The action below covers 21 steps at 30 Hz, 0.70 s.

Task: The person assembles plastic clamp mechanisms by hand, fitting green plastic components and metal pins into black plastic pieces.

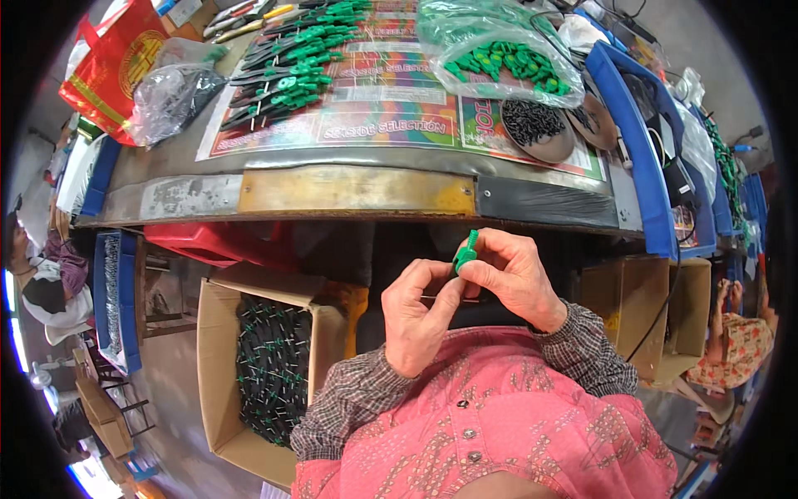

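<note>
In front of my pink top, both hands are raised close together just off the near table edge. A small green plastic part [467, 252] with a narrow ribbed end pointing up sits between my fingertips. My right hand [522, 281] is closed, pinching that part between thumb and fingers. My left hand [416, 314] is closed too, its thumb and fingertips meeting at the part's lower end. A thin metal rod [429, 297] shows beside the left fingers. Whatever else lies inside the left grip is hidden.
On the table stand rows of black-and-green assembled pieces [287, 83], a bag of green parts [507, 66], a dish of small black pieces [536, 125] and a blue bin [644, 166]. A cardboard box [220, 366] of black-and-green pieces is below left. Other people sit at both sides.
</note>
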Motion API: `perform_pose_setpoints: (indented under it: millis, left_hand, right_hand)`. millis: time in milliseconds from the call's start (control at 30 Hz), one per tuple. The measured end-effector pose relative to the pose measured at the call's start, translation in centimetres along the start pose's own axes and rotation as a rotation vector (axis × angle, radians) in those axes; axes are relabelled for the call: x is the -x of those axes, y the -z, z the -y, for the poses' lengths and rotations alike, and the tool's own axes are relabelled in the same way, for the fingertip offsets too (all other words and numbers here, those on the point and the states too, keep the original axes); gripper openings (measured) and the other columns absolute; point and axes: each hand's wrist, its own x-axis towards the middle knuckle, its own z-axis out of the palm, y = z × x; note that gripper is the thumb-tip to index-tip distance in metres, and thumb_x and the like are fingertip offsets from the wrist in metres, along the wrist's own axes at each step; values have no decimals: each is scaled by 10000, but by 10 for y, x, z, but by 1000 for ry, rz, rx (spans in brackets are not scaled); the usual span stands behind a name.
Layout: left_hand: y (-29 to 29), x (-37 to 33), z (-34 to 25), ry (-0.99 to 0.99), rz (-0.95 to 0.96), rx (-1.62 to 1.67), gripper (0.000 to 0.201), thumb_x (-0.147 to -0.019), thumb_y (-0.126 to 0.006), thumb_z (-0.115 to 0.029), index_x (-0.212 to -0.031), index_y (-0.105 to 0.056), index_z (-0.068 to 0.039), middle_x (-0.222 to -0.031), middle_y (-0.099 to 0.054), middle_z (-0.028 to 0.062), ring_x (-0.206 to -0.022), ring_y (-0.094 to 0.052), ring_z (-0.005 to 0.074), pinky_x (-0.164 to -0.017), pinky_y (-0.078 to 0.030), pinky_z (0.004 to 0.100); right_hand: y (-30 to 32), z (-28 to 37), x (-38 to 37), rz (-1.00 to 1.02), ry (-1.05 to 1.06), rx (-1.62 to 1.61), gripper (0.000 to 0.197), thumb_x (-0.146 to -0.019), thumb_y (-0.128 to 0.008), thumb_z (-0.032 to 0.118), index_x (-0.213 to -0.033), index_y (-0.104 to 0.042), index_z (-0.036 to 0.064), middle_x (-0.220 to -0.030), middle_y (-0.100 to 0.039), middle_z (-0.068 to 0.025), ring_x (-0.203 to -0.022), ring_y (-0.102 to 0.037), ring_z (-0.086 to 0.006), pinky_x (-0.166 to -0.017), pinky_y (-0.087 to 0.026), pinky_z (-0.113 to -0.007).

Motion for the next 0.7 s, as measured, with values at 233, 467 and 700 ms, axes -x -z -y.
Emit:
perform_pose_setpoints:
  millis: [233,467,700]
  left_hand:
    - [1,-1,-2,-24,-11,-55,135,-843,-659,-10,-961,-602,25,-867,-623,88,-766,-651,151,-673,-526,270]
    - [3,-12,-10,-491,-201,-770,421,-636,-774,12,-1020,-616,-51,-960,-567,102,-783,-579,230,-630,-486,308]
    - [22,-35,-34,-679,-196,-919,389,-618,-740,26,-991,-655,-48,-964,-547,103,-758,-585,242,-620,-506,328]
  right_hand:
    - [-8,4,-1,-50,29,-4,145,-886,-671,100,-911,-586,-15,-787,-592,10,-689,-581,-40,-586,-506,-199]
    - [-14,6,-8,-146,144,-79,133,-880,-679,89,-920,-592,-2,-809,-612,-1,-701,-591,-46,-601,-525,-204]
    - [-15,21,-24,-119,135,-58,150,-883,-674,90,-972,-601,-6,-855,-631,-24,-675,-575,-40,-582,-512,-196]
